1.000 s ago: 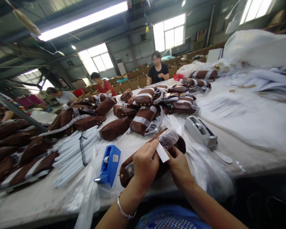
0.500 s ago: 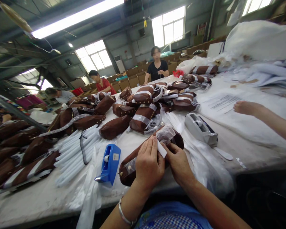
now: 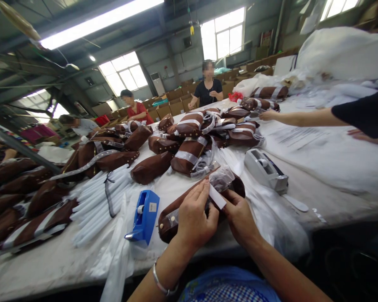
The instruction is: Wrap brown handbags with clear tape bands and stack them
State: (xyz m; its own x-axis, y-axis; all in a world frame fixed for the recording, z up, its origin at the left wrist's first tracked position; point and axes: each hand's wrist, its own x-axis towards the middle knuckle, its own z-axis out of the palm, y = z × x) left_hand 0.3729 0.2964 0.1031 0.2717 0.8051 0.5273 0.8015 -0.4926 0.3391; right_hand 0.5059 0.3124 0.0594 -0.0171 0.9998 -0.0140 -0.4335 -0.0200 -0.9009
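A brown bag (image 3: 167,230) with metal studs along its end lies on the table in front of me. Clear plastic film (image 3: 222,178) is bunched on its top. My left hand (image 3: 195,216) is closed over the bag's near side, fingertips beside the upper end of a white tag (image 3: 217,197). The lower end of that tag meets the fingers of my right hand (image 3: 241,216), which are closed on it against the bag. Both palms are hidden, and part of the bag is behind my hands.
A blue tape dispenser (image 3: 145,216) stands left of the bag, a grey tape dispenser (image 3: 266,172) to the right. White wrapped rolls (image 3: 97,205) lie left. More brown bags (image 3: 189,155) are piled beyond. A co-worker's arm (image 3: 308,117) reaches in from the right; others work across the table.
The white tag and my right hand have shifted slightly right, and my left thumb has come away from the tag. The co-worker's arm at right now reaches farther over the table toward the piled bags.
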